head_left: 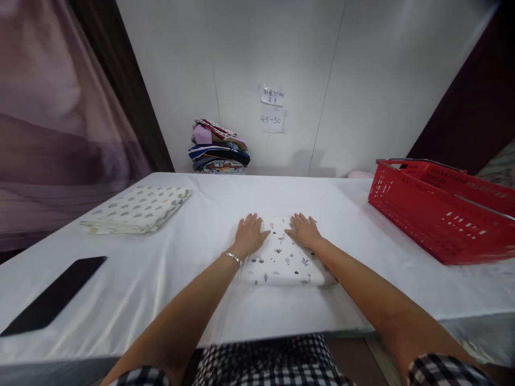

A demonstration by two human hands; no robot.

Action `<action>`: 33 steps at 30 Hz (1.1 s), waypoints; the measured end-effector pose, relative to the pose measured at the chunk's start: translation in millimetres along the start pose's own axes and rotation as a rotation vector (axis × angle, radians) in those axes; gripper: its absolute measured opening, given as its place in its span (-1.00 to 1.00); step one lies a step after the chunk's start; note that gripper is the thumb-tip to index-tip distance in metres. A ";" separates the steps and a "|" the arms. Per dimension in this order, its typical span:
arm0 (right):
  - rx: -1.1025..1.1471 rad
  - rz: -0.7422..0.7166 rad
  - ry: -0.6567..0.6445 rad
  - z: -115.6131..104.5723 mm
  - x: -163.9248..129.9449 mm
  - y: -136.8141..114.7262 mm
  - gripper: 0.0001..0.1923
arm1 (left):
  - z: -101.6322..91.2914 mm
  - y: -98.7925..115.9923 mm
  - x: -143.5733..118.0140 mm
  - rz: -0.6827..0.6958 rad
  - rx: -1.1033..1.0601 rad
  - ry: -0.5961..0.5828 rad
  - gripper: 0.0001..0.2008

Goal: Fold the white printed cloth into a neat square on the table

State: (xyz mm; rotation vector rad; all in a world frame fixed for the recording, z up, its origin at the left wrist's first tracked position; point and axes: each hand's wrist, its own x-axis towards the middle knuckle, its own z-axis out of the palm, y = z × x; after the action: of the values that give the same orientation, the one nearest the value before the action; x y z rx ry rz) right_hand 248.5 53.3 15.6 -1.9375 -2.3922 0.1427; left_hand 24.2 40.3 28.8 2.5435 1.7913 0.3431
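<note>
Checked cloth (pixel 273 362) sits closest, cut off at the bottom edge. Both hands lie flat with fingers spread a little on a folded white cloth (pixel 281 260) with small leaf prints, in the middle of the table (pixel 169 284). Left hand (pixel 250 235) and right hand (pixel 304 230) hold nothing. One wall note (pixel 271 119) reads "45-50"; the note above (pixel 272 96) is too small to read.

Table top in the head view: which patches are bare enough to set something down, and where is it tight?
Bare white table lies between the dark flat slab and the folded cloth under both hands. More lies between that cloth and the red basket, and behind toward the clothes stack. Tightest: the left side, by the patterned folded fabric.
</note>
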 end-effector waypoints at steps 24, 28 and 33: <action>0.609 0.274 0.224 4.8 -55.8 40.8 -0.35 | 3.1 -36.5 -19.3 -0.299 -0.422 0.072 -0.41; 0.959 0.458 0.187 13.8 -92.3 54.3 -0.27 | -8.9 -38.3 -33.7 -0.467 -0.498 -0.081 -0.34; 1.143 0.533 0.108 4.4 -98.0 48.7 -0.19 | -19.6 -28.8 -24.5 -0.558 -0.558 -0.165 -0.37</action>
State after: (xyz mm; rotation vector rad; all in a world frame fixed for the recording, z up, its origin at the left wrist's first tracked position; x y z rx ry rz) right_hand 315.8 -32.7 7.0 -1.7469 -1.1268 1.0874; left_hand -14.1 25.1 39.9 1.5900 1.9012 0.5024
